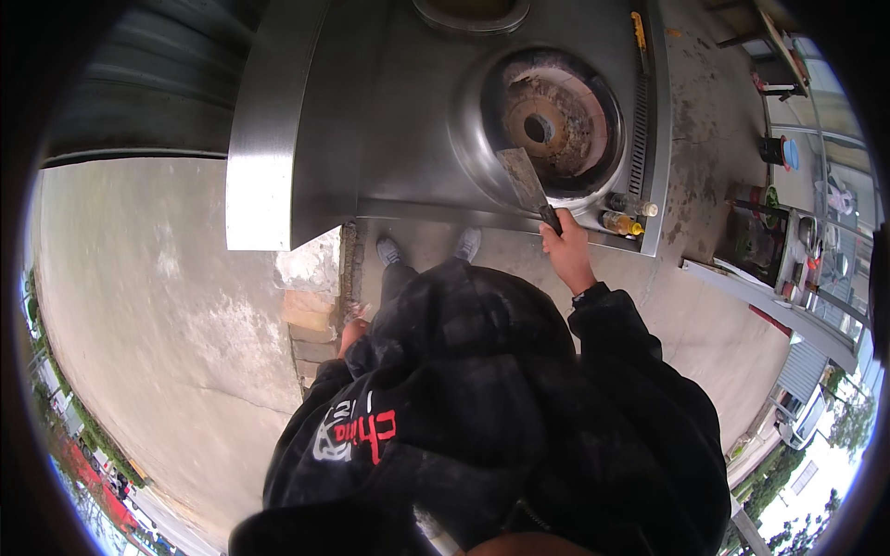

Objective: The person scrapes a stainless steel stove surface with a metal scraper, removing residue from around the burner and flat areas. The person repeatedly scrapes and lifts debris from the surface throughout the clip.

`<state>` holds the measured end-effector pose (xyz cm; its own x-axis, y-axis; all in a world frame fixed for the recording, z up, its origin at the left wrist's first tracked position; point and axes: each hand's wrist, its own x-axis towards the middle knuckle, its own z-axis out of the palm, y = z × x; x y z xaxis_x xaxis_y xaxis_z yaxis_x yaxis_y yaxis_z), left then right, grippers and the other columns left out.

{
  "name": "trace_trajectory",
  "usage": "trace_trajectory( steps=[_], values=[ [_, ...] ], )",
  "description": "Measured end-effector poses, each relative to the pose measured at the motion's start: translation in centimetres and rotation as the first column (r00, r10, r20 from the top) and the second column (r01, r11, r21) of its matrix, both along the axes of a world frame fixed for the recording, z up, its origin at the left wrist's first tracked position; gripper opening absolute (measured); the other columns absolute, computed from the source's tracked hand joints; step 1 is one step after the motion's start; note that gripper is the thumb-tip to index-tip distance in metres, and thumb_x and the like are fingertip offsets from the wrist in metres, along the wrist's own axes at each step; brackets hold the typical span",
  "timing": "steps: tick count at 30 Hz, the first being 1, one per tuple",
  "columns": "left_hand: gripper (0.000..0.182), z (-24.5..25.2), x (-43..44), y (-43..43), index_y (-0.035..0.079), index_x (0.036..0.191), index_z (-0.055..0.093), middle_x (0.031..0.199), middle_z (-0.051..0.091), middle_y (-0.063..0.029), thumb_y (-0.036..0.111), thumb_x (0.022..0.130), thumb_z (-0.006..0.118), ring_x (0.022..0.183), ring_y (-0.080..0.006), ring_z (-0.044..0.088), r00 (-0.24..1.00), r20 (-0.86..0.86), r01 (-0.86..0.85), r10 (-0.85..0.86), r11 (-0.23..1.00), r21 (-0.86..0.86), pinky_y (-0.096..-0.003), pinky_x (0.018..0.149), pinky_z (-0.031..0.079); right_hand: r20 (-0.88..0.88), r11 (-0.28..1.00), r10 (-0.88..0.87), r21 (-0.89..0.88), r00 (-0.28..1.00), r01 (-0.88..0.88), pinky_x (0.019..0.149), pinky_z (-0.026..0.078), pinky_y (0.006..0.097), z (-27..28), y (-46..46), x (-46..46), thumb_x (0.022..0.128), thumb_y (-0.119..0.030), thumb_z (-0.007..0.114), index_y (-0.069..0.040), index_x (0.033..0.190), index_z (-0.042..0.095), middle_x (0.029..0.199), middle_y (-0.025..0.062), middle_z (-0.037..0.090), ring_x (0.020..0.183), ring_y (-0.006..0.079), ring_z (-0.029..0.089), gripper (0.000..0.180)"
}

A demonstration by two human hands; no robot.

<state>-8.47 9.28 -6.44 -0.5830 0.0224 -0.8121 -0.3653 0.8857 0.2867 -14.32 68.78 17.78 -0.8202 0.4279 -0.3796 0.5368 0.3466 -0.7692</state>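
Observation:
My right hand (570, 251) grips the dark handle of a flat metal tool (523, 178) with a broad, stained blade, perhaps a cleaver or a scraper. The blade lies over the near left rim of a round stove burner (596, 125), whose scorched, brick-lined pit has a hole at its bottom. The burner is set in a stainless steel stove (410, 132). My left hand (353, 335) hangs low at my left side, partly hidden by my sleeve; something pale and reddish shows by its fingers, too blurred to name.
Two bottles, one dark (626, 203) and one with a yellow cap (619, 224), stand at the stove's right front corner. A yellow-handled tool (638, 35) lies along its right edge, by a slotted grate (638, 132). A second round opening (480, 24) lies beyond. A concrete wall (167, 278) rises left.

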Motion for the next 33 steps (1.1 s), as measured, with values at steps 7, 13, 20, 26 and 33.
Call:
trace_trajectory(
  steps=[7,13,20,26,33],
  values=[
    [0.038,-1.3,-2.3,-6.8,0.009,0.112,0.081,0.109,0.078,-0.0225,0.041,0.092,0.073,0.109,-0.0421,0.074,0.998,-0.030,-0.049,0.049,0.998,0.025,-0.0505,0.094,0.057,-0.079,0.919,0.025,0.395,0.997,0.008,0.080,0.051,0.0595,-4.9,-7.7,-1.8,0.104,-0.029,0.067,0.000,0.114,0.062,0.097,0.0291,0.072,0.094,0.0547,0.067,0.031],
    [0.042,-1.8,-2.3,-17.1,0.008,0.110,0.080,0.109,0.078,-0.0223,0.045,0.094,0.069,0.109,-0.0433,0.074,0.997,0.012,0.078,-0.078,0.996,-0.040,-0.0520,0.094,0.057,0.015,0.830,0.110,0.548,0.994,-0.100,0.080,0.052,0.0617,-8.3,-10.2,-3.1,0.107,-0.027,0.062,0.002,0.113,0.055,0.102,0.0304,0.071,0.095,0.0528,0.068,0.030],
    [0.036,1.6,-2.7,-22.5,0.006,0.102,0.081,0.106,0.080,-0.0177,0.040,0.093,0.073,0.102,-0.0357,0.076,0.997,0.070,0.051,-0.045,0.995,-0.089,-0.0462,0.088,0.059,0.080,0.897,0.071,0.430,0.994,-0.099,0.084,0.050,0.0626,-12.7,-11.3,-8.8,0.105,-0.027,0.065,0.005,0.106,0.057,0.101,0.0356,0.068,0.098,0.0578,0.064,0.032],
    [0.033,5.7,-3.3,-19.0,0.006,0.106,0.081,0.105,0.081,-0.0171,0.035,0.094,0.073,0.100,-0.0344,0.078,0.997,0.083,0.015,-0.005,0.992,-0.126,-0.0448,0.088,0.059,0.209,0.806,0.485,0.269,0.849,-0.527,0.086,0.051,0.0620,-11.6,-13.2,-14.1,0.104,-0.031,0.065,0.003,0.108,0.061,0.100,0.0323,0.070,0.101,0.0558,0.065,0.034],
    [0.032,9.9,-3.5,-16.2,0.004,0.108,0.080,0.107,0.080,-0.0185,0.032,0.097,0.068,0.095,-0.0344,0.078,0.981,0.046,-0.189,0.190,0.982,-0.010,-0.0461,0.085,0.060,0.231,0.470,0.828,0.212,0.511,-0.857,0.093,0.054,0.0552,-13.0,-12.0,-22.4,0.095,-0.035,0.068,0.002,0.108,0.070,0.107,0.0271,0.072,0.107,0.0472,0.069,0.039]
  ],
)
